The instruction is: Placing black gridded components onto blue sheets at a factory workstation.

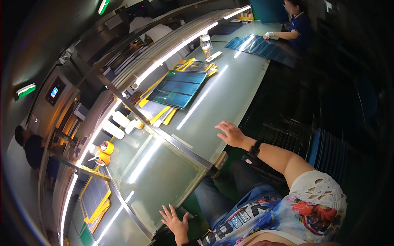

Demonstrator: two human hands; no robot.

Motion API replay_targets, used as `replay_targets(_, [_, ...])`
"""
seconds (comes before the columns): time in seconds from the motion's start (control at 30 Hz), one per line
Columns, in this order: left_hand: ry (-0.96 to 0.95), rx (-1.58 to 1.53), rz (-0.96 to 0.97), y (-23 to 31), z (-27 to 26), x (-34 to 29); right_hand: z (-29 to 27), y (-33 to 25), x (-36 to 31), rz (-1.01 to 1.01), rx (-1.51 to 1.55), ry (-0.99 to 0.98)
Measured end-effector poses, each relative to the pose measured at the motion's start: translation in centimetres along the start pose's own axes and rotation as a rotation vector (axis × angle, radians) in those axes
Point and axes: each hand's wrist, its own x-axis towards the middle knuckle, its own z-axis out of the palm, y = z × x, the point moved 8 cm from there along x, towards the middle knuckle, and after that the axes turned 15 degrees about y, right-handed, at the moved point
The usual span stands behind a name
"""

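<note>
Two bare hands, each empty; the left hand (pixel 174 221) has its fingers spread, its grip wide open, near the front edge of the table (pixel 230 94); the right hand (pixel 230 133), one black band (pixel 254 149) at its wrist, has fingers loosely extended, its grip open with nothing in it, at the same edge; whether it touches the surface, I cannot tell; the table, nearest to both hands, runs from lower left to upper right, smooth, greenish and shiny, crossed by two metal strips (pixel 180 145); one glossy blue-green rectangular panel (pixel 178 88) lies on a pile of yellow-edged sheets (pixel 167 116), apart from the hands; one more yellow-edged pile (pixel 96 201) lies at lower left; two white cylinders (pixel 113 129) are near two yellow tape rolls (pixel 107 147); farther up are one clear jar (pixel 205 39) and one flat white object (pixel 214 56); at the far end lies one patterned blue sheet (pixel 260 48), a co-worker's hand (pixel 269 35) at its edge; another person (pixel 32 149) is at far left; a shelf post (pixel 125 102) rises at the table's back, below bright tube lights (pixel 176 51); ribbed dark panels (pixel 328 151) stand at right, too dim to count
</note>
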Motion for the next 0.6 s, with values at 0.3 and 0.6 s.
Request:
replay_targets(0.3, [0.004,0.085,0.400,-8.1,2.7,4.3,1.9,6.9,-0.7,0.148,-0.273,0.095])
replay_targets(0.6, [-0.128,-0.013,0.645,-6.0,12.0,14.9,3.9,5.6,-0.4,0.254,-0.361,0.061])
